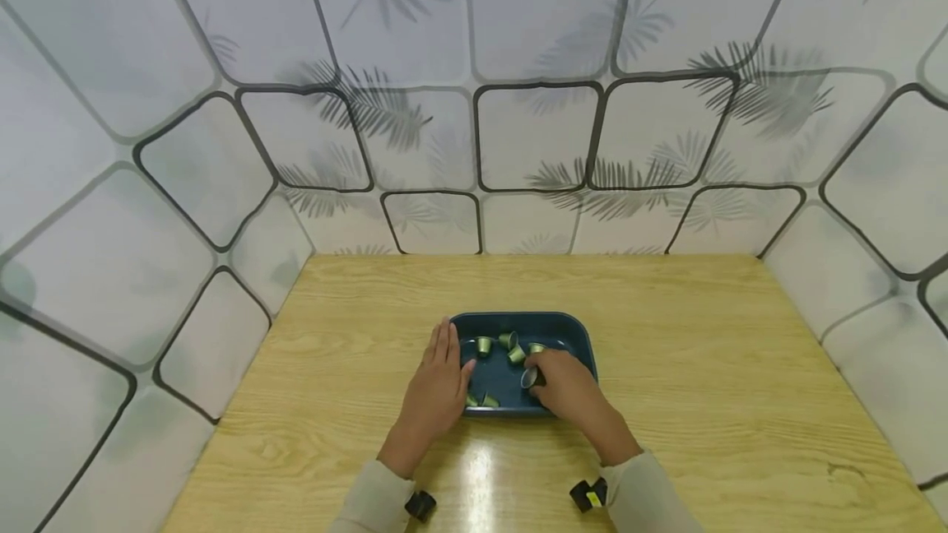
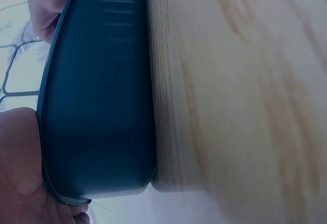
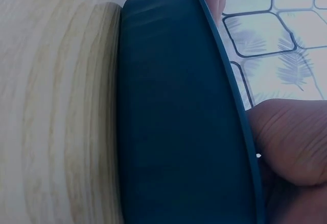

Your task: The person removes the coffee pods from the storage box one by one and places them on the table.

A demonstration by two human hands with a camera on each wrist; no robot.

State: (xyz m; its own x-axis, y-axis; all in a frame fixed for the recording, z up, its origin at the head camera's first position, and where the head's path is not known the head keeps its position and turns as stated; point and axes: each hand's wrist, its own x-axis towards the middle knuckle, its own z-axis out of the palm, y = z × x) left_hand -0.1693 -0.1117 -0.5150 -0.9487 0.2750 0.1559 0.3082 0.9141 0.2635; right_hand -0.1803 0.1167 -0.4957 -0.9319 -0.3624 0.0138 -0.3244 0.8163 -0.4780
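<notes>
A dark blue rectangular tray [image 1: 573, 341] sits on the wooden table, with several small green coffee capsules [image 1: 483, 345] scattered inside it. My left hand [image 1: 439, 385] rests along the tray's left rim, fingers straight and pointing away from me, thumb over the inside. Over the right half of the tray, my right hand [image 1: 566, 385] pinches a coffee capsule [image 1: 529, 377] with its silvery round end turned left. In the left wrist view the tray's outer wall [image 2: 97, 101] hides the inside. The right wrist view likewise shows the wall [image 3: 179, 106], with the right hand [image 3: 291, 147] at the rim.
The wooden table [image 1: 704, 377] extends around the tray on every side. Patterned wall covering [image 1: 533, 138] rises behind the table and along both sides. Small black devices [image 1: 420, 506] sit at both wrists beside the light sleeves [image 1: 378, 496].
</notes>
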